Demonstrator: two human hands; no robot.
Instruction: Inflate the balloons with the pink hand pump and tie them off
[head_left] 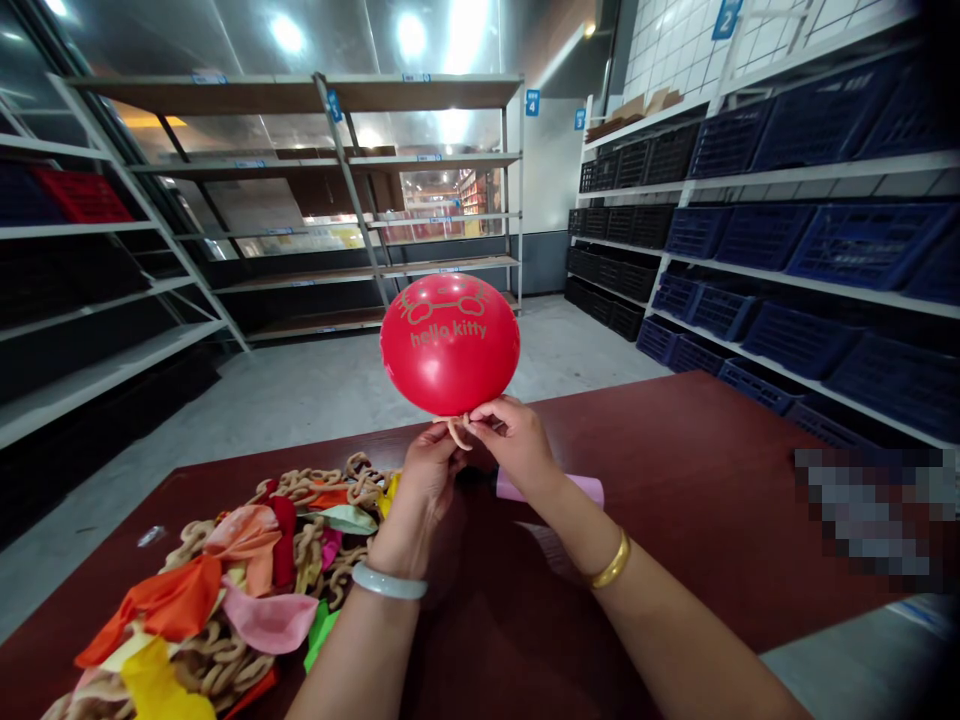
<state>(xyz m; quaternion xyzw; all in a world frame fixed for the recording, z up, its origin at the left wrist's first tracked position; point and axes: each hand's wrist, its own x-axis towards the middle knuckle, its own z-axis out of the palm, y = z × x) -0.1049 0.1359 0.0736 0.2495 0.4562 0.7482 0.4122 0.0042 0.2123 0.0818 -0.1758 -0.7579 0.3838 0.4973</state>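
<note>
A blown-up red balloon (450,345) printed with "hello kitty" stands upright above my hands, over the table. My left hand (433,465) is closed in a pinch at its neck, from below and to the left. From the right, my right hand (517,440) pinches a thin tan elastic band (459,434) close under the balloon; the band's loop hangs between both hands. The fingertips partly hide the neck itself. Behind my right wrist lies a lilac cylinder (585,490) with a dark end, which looks like a hand pump.
A pile of limp coloured balloons (176,600) mixed with tan looped bands (214,655) covers the left of the brown table (675,470). Bare metal shelves (360,170) stand behind. Racks with blue crates (870,245) line the right side.
</note>
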